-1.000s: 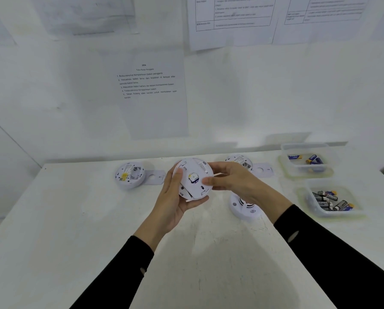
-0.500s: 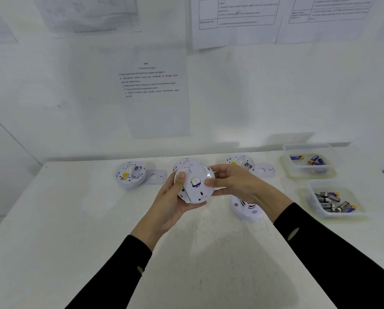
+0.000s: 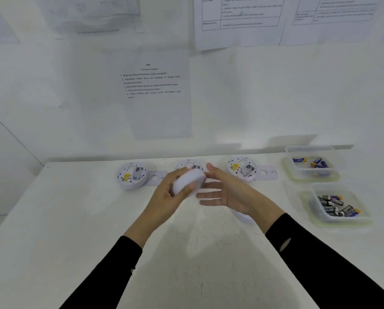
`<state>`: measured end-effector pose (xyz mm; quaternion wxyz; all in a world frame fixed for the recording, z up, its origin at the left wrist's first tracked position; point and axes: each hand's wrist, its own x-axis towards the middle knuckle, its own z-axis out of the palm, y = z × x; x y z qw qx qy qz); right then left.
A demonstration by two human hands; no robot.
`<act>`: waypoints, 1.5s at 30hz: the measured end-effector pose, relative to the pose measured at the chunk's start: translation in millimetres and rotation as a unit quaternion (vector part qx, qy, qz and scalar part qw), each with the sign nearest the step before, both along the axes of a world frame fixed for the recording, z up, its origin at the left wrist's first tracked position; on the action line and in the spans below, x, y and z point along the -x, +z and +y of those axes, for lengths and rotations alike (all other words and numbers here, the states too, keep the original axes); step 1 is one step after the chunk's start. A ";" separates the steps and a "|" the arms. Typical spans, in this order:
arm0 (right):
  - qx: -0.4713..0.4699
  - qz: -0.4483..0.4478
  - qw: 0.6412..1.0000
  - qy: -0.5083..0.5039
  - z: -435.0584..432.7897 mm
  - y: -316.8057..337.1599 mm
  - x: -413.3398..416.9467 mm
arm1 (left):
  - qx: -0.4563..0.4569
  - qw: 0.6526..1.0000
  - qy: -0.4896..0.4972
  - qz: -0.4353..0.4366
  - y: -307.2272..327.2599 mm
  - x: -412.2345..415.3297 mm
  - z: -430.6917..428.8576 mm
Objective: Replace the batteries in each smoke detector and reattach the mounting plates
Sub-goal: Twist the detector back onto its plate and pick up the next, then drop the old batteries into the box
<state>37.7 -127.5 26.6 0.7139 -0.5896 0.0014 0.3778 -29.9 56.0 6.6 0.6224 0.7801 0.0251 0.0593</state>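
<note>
Detector [image 3: 188,181] being worked is up off the table [image 3: 75,219], gripped in my left hand [image 3: 164,197] with fingers curled round its rim. It's motion-blurred, so I can't read which face is toward me. Right hand [image 3: 227,194] is open, fingers spread, holding nothing, just beside the disc; can't tell if a fingertip touches. My read: the one-hand grip frees the right for the next part. Three more sit backs-up in a row at the far edge: left unit [image 3: 132,175], middle unit [image 3: 189,164] partly behind my fingers, right unit [image 3: 242,168]. Left plate [image 3: 157,177] and right plate [image 3: 265,172] lie flat beside theirs, unattached, so those aren't done. Fifth unit [image 3: 242,216] shows under my right wrist. Far tub [image 3: 309,149] holds few batteries [image 3: 333,202], near tub [image 3: 313,192] many. White wall [image 3: 275,97], instruction sheet [image 3: 155,92] taped up.
</note>
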 end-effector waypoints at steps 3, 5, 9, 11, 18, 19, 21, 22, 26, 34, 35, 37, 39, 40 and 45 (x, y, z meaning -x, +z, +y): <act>-0.029 0.054 0.998 0.012 6.1 -7.1 0.5 | -0.095 0.993 -0.069 -0.008 -8.9 11.2 13.0; -0.029 0.042 0.999 0.019 12.9 -18.0 2.9 | -0.081 0.990 -0.108 0.033 -15.8 20.1 22.6; -0.043 0.039 0.998 0.026 18.6 -35.4 5.3 | 0.045 0.994 -0.009 0.097 -27.7 31.3 47.8; -0.042 0.044 0.997 0.039 25.3 -44.0 9.1 | 0.117 0.978 0.045 0.165 -32.1 34.2 58.1; 0.051 -0.021 0.998 0.005 71.1 -77.4 21.0 | 0.079 0.978 0.044 0.190 -49.7 50.7 87.3; 0.093 -0.046 0.995 -0.002 77.4 -81.0 21.4 | 0.087 0.975 0.066 0.191 -53.8 52.1 92.3; 0.144 -0.100 0.985 -0.005 88.5 -84.3 22.8 | 0.097 0.971 0.096 0.197 -60.7 52.8 100.1; 0.156 -0.124 0.980 -0.005 93.5 -85.0 23.0 | 0.097 0.970 0.102 0.200 -63.6 52.1 103.3; 0.185 -0.172 0.967 -0.018 107.3 -87.1 17.4 | 0.076 0.971 0.127 0.190 -70.4 43.1 113.5; 0.243 -0.193 0.951 -0.014 109.9 -94.0 13.2 | -0.018 0.969 0.132 0.208 -63.2 29.5 121.4; 0.257 -0.210 0.943 -0.025 110.1 -92.9 13.2 | -0.033 0.967 0.158 0.196 -60.1 22.3 124.9; 0.292 -0.274 0.915 -0.051 111.7 -87.3 11.4 | -0.050 0.961 0.216 0.167 -53.4 5.3 133.6; 0.306 -0.359 0.881 -0.040 118.3 -76.8 6.2 | -0.079 0.952 0.254 0.149 -50.6 -13.5 142.8; 0.309 -0.400 0.863 -0.017 124.6 -71.5 1.8 | -0.102 0.949 0.256 0.151 -51.6 -22.8 147.6; 0.394 -0.517 0.746 0.144 168.6 -60.7 -40.0 | -0.184 0.951 0.154 0.193 -55.9 -50.5 165.1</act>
